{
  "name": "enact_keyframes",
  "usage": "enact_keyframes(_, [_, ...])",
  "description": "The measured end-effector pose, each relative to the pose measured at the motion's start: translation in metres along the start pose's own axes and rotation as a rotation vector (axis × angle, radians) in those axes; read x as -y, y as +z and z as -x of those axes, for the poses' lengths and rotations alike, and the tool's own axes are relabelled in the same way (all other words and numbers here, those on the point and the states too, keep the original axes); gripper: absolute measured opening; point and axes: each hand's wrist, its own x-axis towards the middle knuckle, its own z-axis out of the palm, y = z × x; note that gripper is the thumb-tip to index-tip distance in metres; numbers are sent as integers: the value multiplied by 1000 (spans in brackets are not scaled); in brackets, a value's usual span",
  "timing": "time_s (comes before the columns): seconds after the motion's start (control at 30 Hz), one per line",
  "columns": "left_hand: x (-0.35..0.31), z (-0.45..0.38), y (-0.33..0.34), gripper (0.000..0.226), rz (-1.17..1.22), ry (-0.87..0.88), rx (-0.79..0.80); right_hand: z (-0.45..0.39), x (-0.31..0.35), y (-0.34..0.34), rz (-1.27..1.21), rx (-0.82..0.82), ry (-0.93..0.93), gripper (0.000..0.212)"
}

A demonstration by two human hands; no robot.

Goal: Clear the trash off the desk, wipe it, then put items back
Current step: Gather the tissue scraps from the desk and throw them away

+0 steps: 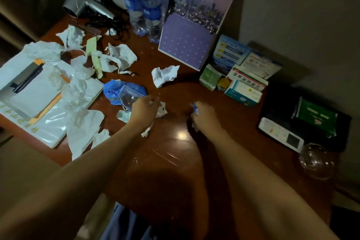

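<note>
Torn white paper scraps [120,56] and a crumpled paper ball [164,75] litter the dark wooden desk [175,161]. A blue plastic bag [115,88] with a clear plastic cup on it lies mid-desk. My left hand [143,108] pinches a white paper scrap [161,110] beside that bag. My right hand [203,116] grips a small wad of blue and white trash [195,109] just above the desk. More torn white plastic [81,122] lies at the left edge.
A white folder [29,91] lies at the left. A hair dryer [85,5], two water bottles [148,6] and a purple calendar [187,45] stand at the back. Medicine boxes [243,82], a black case [311,115] and a glass dome [316,160] sit on the right.
</note>
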Motion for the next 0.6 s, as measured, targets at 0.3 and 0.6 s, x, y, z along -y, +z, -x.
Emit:
enact_keyframes(0.3, [-86, 66, 2, 31, -49, 259, -72, 97, -33, -70, 34, -219, -70, 31])
enact_keyframes(0.6, [-146, 162, 59, 27, 39, 442, 69, 232, -93, -111, 20, -448, 23, 15])
